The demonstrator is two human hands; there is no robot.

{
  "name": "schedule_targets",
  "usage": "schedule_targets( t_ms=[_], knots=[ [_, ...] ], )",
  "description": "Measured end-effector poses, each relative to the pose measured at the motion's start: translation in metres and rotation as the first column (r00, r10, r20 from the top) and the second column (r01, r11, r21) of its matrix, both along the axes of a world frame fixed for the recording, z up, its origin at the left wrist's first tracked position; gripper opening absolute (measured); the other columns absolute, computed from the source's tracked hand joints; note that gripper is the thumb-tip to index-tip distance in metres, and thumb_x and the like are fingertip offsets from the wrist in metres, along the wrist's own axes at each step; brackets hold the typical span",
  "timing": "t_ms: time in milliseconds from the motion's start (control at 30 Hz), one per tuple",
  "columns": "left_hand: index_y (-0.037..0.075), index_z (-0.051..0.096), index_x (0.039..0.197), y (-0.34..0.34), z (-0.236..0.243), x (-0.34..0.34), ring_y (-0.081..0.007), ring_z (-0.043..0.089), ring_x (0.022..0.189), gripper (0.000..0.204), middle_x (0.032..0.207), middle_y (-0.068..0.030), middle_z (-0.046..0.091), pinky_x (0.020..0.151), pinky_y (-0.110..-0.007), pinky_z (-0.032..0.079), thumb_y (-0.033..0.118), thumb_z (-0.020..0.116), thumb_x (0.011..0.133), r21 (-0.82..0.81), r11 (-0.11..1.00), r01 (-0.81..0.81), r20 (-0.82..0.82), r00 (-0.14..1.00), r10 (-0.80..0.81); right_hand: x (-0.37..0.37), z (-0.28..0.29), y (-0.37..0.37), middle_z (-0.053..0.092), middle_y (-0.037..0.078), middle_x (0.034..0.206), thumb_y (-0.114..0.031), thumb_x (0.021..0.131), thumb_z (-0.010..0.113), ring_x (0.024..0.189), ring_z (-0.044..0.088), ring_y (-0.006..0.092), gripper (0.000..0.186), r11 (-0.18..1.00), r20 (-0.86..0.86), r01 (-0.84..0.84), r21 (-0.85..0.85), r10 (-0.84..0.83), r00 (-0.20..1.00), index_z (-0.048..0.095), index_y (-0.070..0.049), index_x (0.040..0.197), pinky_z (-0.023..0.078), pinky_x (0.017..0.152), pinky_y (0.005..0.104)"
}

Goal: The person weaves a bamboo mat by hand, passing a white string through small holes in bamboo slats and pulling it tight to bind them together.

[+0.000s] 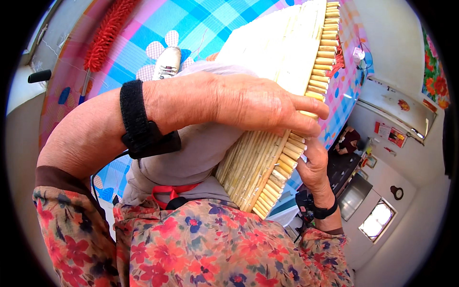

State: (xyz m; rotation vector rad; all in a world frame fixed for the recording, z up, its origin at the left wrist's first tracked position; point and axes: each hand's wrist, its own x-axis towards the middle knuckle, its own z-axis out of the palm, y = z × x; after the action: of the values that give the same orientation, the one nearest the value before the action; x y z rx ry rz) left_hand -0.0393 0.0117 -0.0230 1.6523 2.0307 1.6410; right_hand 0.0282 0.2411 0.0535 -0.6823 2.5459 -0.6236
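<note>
Where the stalk mat point(292, 52) rests: aslant against grey trousers point(184, 153).
Left hand point(258, 101): laid over the stalk-end edge, fingers bent.
Right hand point(313, 165): partly behind that edge.
Grip: I cannot tell whether either pinches.

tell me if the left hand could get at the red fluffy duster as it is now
Probably not from there: the left hand is over the edge of the stalk mat, while the red fluffy duster lies well off to the left, with the white shoe in between.

L fingers point(311, 106) over edge of stick mat point(253, 160), w/ R fingers point(314, 152) nr same edge.
</note>
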Motion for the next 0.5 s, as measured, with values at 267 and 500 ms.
schedule_targets(
  t_ms=[267, 500],
  knots=[
    [0.023, 0.049, 0.125, -0.002, 0.000, 0.005, -0.0277, 0.065, 0.088, 0.046, 0.132, -0.0037, 0.048, 0.061, -0.034, 0.056, 0.008, 0.050, 0.082, 0.053, 0.994, -0.098, -0.049, 0.994, 0.100, 0.008, -0.008, 0.010, 0.062, 0.011, 0.100, 0.003, 0.083, 0.059, 0.088, 0.062, 0.0200, 0.019, 0.870, 0.181, 0.380, -0.315, -0.338, 0.924, 0.060, 0.001, 0.102, 0.049, 0.076, 0.0293],
    [0.010, 0.061, 0.107, 0.003, 0.010, 0.007, -0.0221, 0.065, 0.076, 0.031, 0.114, -0.0047, 0.057, 0.055, -0.032, 0.054, 0.010, 0.057, 0.076, 0.041, 0.989, -0.145, -0.179, 0.972, 0.150, 0.007, -0.004, -0.012, 0.061, 0.004, 0.084, -0.002, 0.090, 0.057, 0.071, 0.059, 0.0099, 0.013, 0.643, 0.607, 0.701, -0.307, -0.435, 0.665, 0.058, -0.001, 0.103, 0.048, 0.062, 0.0219]
  ],
)
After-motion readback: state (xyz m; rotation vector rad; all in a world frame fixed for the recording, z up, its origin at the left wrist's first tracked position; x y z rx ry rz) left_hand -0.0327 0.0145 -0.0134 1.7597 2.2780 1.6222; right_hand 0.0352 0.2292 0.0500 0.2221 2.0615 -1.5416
